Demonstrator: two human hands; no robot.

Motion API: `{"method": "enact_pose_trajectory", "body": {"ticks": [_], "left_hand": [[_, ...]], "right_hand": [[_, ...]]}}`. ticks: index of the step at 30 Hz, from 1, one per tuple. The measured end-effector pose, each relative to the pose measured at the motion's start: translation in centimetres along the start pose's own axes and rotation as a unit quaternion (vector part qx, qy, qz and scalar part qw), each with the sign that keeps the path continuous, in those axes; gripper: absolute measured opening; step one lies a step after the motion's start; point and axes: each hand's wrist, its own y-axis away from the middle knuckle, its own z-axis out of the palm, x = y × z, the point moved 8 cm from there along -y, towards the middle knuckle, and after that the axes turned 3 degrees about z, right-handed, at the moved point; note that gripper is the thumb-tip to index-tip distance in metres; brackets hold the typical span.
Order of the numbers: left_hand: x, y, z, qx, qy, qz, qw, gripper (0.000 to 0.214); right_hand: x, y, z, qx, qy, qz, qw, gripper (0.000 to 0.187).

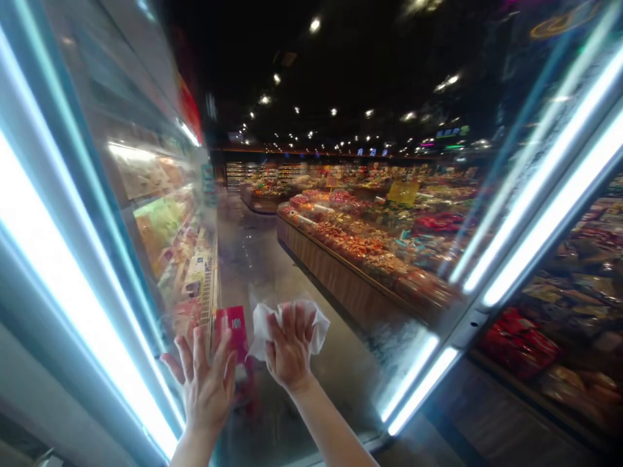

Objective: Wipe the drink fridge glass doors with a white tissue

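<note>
My right hand (291, 350) presses a crumpled white paper tissue (318, 327) against a clear glass pane, its fingers laid over the tissue. The tissue spreads out on both sides of the fingers. To the left, my left hand (207, 379) has its fingers spread, with nothing in them. It is at or close to the glass; contact is hard to make out. Just above and behind its fingertips shows a pink-red card with a pale mark (238, 331).
Bright light strips (87, 285) run along the left side, with more along a metal frame (470, 324) at right. Through the glass are a shelved display case (211, 272), an aisle floor (253, 253) and a long counter (335, 272) heaped with packaged goods.
</note>
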Motion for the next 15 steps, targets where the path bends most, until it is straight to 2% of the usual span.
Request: {"method": "enact_pose_trajectory", "body": {"ticks": [2,3,6,8,10,13,15], "left_hand": [[1.5,-0.3,0.4,-0.009,0.002,0.013,1.000,0.095],[2.2,-0.4,0.6,-0.015,0.001,0.016,1.000,0.095],[4.2,-0.2,1.5,-0.026,-0.007,0.030,0.999,0.095],[5.4,0.2,2.3,-0.029,-0.012,0.040,0.999,0.096],[6.7,0.6,3.2,-0.033,-0.005,0.043,0.999,0.098],[8.9,0.9,4.6,-0.042,0.019,0.033,0.998,0.096],[10.5,1.1,5.4,-0.050,0.027,0.031,0.998,0.093]], "right_hand": [[1.2,-0.9,-0.2,-0.003,0.003,0.006,1.000,0.071],[1.6,-0.2,-0.6,0.003,0.001,0.003,1.000,0.074],[2.8,4.1,-2.0,0.026,-0.003,-0.008,1.000,0.083],[4.2,5.8,-2.4,0.027,-0.001,-0.005,1.000,0.084],[6.5,5.0,-2.4,0.029,0.000,0.008,1.000,0.082],[10.3,1.8,-1.7,0.015,-0.006,0.032,0.999,0.080],[11.8,1.7,-1.6,-0.001,-0.019,0.020,1.000,0.079]]}}
